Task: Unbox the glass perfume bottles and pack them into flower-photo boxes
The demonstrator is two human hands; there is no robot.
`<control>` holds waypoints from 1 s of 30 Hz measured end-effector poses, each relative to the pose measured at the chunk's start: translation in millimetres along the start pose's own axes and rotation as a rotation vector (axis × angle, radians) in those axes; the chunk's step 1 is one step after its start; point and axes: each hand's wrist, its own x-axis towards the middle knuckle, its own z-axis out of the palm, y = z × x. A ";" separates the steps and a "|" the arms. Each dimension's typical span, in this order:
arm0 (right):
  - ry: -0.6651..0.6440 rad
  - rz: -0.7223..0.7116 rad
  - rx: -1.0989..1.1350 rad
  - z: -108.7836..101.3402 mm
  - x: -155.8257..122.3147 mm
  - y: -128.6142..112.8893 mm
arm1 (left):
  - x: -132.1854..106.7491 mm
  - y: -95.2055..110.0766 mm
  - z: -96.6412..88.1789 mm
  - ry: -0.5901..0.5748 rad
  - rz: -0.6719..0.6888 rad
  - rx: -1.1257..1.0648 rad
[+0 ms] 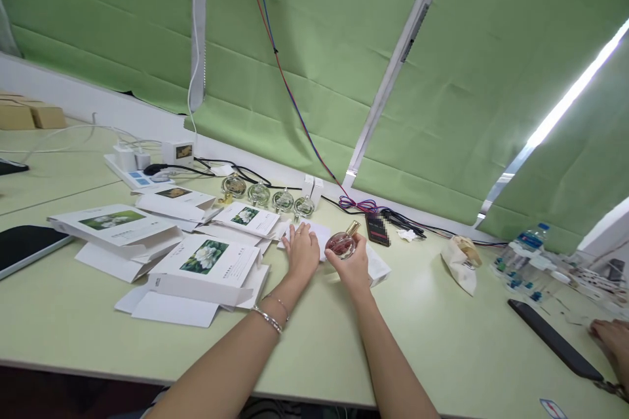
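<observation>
My right hand (352,264) is closed around a small round perfume bottle (343,244) with pinkish liquid and a gold cap, held just above the pale green table (417,334). My left hand (301,251) lies flat with fingers stretched out on a white folded box (322,234) just left of the bottle. A row of several clear round bottles (269,195) stands behind the hands. Flattened white cartons printed with a white flower (209,260) lie to the left of my left hand.
A power strip with plugs (135,170) and cables run along the wall. A dark tablet (19,245) lies far left. A crumpled bag (462,260), water bottles (523,252) and a black phone (553,338) are right. Another person's hand (612,337) rests at the right edge.
</observation>
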 end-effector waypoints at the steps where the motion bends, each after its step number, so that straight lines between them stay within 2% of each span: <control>1: -0.032 -0.032 -0.019 1.2 -1.5 -0.9 | -1.1 2.2 -5.3 0.001 0.031 -0.045; 3: -0.107 -0.116 -0.029 3.9 -5.7 -3.6 | -6.8 7.0 -14.5 -0.033 0.138 -0.138; 6: -0.225 -0.216 0.006 6.5 -12.5 -8.6 | -17.8 11.4 -22.0 -0.148 0.320 -0.249; 9: -0.320 -0.249 0.042 4.8 -15.2 -10.7 | -23.1 10.2 -22.1 -0.217 0.410 -0.327; 13: -0.442 -0.210 0.072 -2.0 -12.4 -6.8 | -23.1 7.7 -18.9 -0.223 0.441 -0.396; 16: -0.513 -0.174 0.092 -5.5 -11.0 -3.7 | -21.5 10.6 -20.9 -0.183 0.437 -0.446; 20: -0.570 -0.096 0.154 -7.2 -12.1 -5.4 | -13.7 14.9 -30.0 -0.008 0.353 -0.549; 22: -0.610 -0.044 0.200 -8.5 -12.4 -7.6 | -9.9 14.0 -33.1 0.049 0.321 -0.533; 27: -0.624 -0.044 0.135 -12.8 -10.9 -9.7 | -11.1 7.7 -31.8 -0.060 0.346 -0.445; 30: -0.631 -0.042 0.177 -13.1 -10.8 -8.0 | -13.7 6.2 -33.4 -0.180 0.449 -0.322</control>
